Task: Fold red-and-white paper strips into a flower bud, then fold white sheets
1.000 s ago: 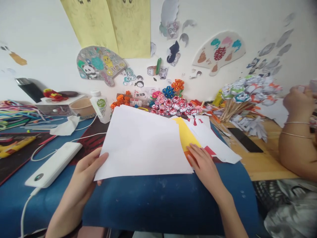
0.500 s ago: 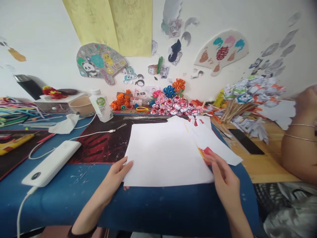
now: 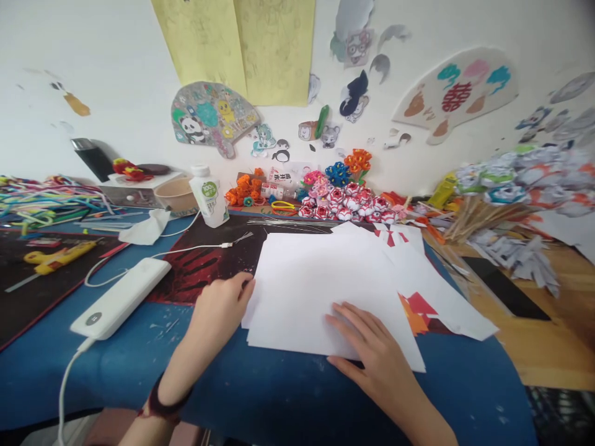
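Note:
White paper sheets lie slightly fanned on the blue table, partly over a dark mat. My right hand rests with spread fingers on the top sheet, near its front edge. At the stack's left edge is my left hand, fingers curled with thumb and forefinger together; whether paper is between them is too small to tell. Red and orange paper pieces stick out at the stack's right side, beside more white paper.
A white power bank with cables lies left, near a yellow glue gun. Behind stand a white bottle, a bowl and red-white paper flowers. A black slab lies right.
My right hand has moved left from the sheets' right edge onto the paper. My left hand has risen along the left edge and curled. The view has shifted; the person's arm at right is gone.

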### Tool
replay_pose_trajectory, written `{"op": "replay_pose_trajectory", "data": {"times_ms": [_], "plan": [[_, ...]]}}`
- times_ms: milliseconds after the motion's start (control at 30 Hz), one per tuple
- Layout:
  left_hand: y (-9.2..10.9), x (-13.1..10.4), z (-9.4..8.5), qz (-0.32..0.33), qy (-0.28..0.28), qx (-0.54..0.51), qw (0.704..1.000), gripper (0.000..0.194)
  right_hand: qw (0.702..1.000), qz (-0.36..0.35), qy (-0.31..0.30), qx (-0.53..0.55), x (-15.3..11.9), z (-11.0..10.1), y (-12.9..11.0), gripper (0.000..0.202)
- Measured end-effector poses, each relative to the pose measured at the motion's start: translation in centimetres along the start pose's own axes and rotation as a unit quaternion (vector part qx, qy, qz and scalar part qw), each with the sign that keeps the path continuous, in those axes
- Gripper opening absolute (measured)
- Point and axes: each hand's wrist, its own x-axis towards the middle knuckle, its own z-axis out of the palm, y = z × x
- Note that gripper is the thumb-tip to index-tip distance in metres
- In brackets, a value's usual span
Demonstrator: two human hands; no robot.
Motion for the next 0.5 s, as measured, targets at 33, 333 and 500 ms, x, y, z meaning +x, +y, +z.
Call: {"op": "replay_pose_trajectory", "data": {"times_ms": [33, 333, 500], "plan": [[-0.2, 1.5, -0.5, -0.002, 0.02, 0.054, 0.998, 0.038, 1.0, -0.003, 0.0, -0.001, 0.0, 0.1, 0.3, 0.046], [-1.8, 17.2, 1.4, 0.192, 0.019, 0.064, 0.979, 0.025, 1.0, -0.007, -0.028, 0.003, 0.7, -0.6, 2.9, 0.047], [-2.7, 19.4, 3.1, 0.217, 0.021, 0.093, 0.971, 0.01, 0.997, -0.003, -0.07, 0.015, 2.3, -0.8, 4.2, 0.047]]}}
